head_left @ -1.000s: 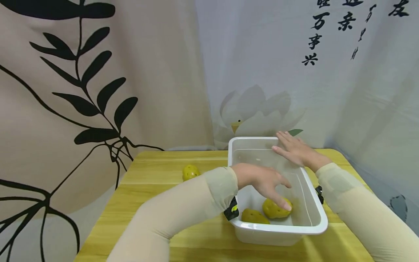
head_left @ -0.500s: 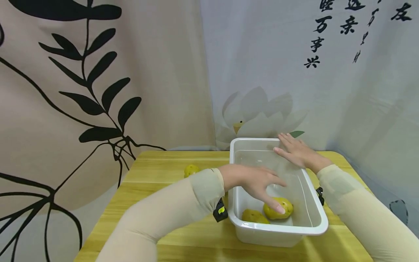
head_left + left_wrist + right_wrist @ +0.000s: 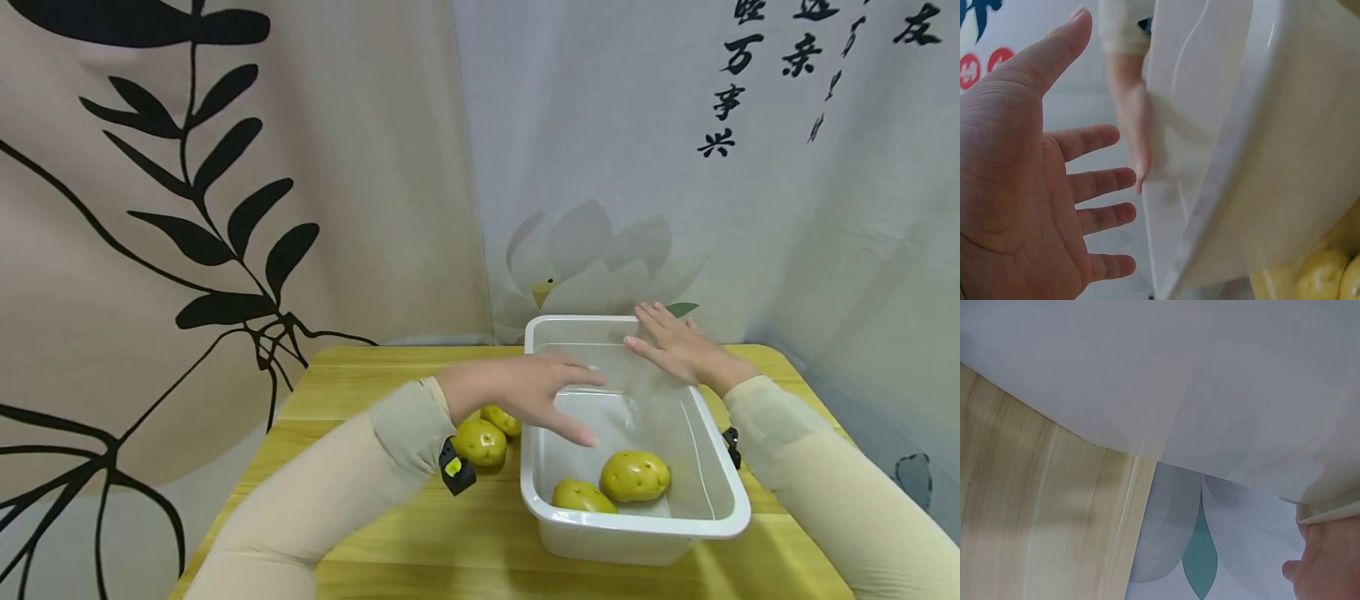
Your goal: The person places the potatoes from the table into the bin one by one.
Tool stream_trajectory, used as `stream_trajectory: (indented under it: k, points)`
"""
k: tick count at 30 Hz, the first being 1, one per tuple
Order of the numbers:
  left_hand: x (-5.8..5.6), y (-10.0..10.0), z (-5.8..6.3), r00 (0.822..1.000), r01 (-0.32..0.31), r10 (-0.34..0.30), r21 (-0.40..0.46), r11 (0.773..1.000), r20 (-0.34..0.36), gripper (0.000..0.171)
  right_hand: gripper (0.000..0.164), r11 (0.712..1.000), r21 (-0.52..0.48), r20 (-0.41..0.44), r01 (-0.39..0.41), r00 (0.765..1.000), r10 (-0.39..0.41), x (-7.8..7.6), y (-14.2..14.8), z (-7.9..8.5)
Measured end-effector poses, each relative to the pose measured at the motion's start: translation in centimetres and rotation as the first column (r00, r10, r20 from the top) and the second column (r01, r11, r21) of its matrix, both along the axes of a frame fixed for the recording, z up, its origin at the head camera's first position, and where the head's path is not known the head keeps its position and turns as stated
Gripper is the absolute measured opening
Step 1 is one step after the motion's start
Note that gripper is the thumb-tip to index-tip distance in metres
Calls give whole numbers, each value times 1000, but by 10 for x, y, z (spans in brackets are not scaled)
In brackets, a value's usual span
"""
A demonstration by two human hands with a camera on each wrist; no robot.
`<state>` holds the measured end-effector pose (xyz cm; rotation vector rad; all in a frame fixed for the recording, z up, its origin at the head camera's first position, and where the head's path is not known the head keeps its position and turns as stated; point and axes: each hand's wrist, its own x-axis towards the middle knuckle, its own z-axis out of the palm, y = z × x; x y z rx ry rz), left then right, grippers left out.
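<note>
At lower centre of the head view, two potatoes [image 3: 615, 485] lie in the near end of the white tub [image 3: 637, 525]. Above its left rim the left hand [image 3: 525, 390] hovers, fingers spread, grip empty. Two more potatoes [image 3: 487, 435] sit on the tabletop [image 3: 352, 400] beside it. Farther back, the right hand [image 3: 675, 343] rests flat on the tub's far right rim.

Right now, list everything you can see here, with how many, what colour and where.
potatoes in the tub: two, yellow-green, near end of the tub
potatoes on the table: two, yellow-green, just left of the tub
tub: one, white plastic, right part of the table
table: one, light wood
curtains: beige with black leaves on the left, pale grey with a flower and black writing on the right
left hand: open, holds nothing, above the tub's left rim
right hand: flat on the tub's far right rim
</note>
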<state>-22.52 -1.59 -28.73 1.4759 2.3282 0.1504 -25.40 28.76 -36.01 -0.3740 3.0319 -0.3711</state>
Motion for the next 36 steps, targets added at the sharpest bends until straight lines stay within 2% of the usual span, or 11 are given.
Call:
stream_trajectory:
  k: [6, 16, 26, 36]
  points:
    - [-9, -26, 9, 997, -78, 79, 61, 995, -12, 86, 79, 1000, 4, -8, 2, 1000, -2, 0, 1, 1]
    - [-19, -61, 13, 986, -164, 165, 102, 981, -4, 86, 79, 1000, -7, -2, 9, 1000, -9, 5, 0, 2]
    - [-35, -96, -3, 973, -231, 229, 132, 964, 29, 93, 79, 1000, -2, 3, 13, 1000, -13, 6, 0, 0]
    - [-44, -123, -17, 968, -250, 251, 152, 956, 17, 92, 78, 1000, 6, -3, 11, 1000, -11, 9, -2, -2]
